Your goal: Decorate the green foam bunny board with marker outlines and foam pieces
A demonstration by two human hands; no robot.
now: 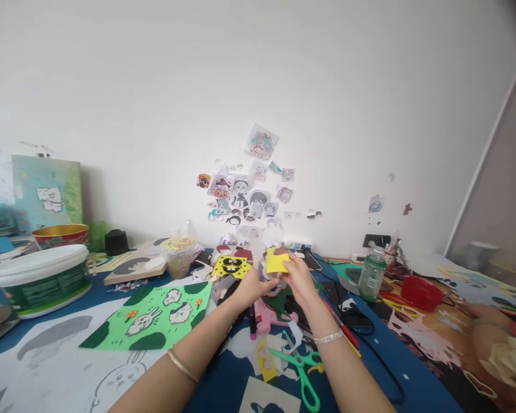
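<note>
My right hand (300,280) pinches a small piece of yellow paper (277,261) between thumb and fingers, above the middle of the table. Close beside it is my left hand (253,288), its thumb reaching to the right hand's fingertips. The left fingers are closed, and what they grip is mostly hidden; something greyish shows just behind them. A yellow cut-out with a toothy cartoon face (232,267) lies to the left of my hands. Below them are a pink glue gun (266,316) and green-handled scissors (301,367).
At the left are a green sheet with cartoon figures (155,318) and a white-lidded tub (38,278). A plastic bottle (373,275) and a red bowl (422,292) stand right. Another person's arm (492,327) shows at the right edge. Black cables (384,358) cross the blue tabletop.
</note>
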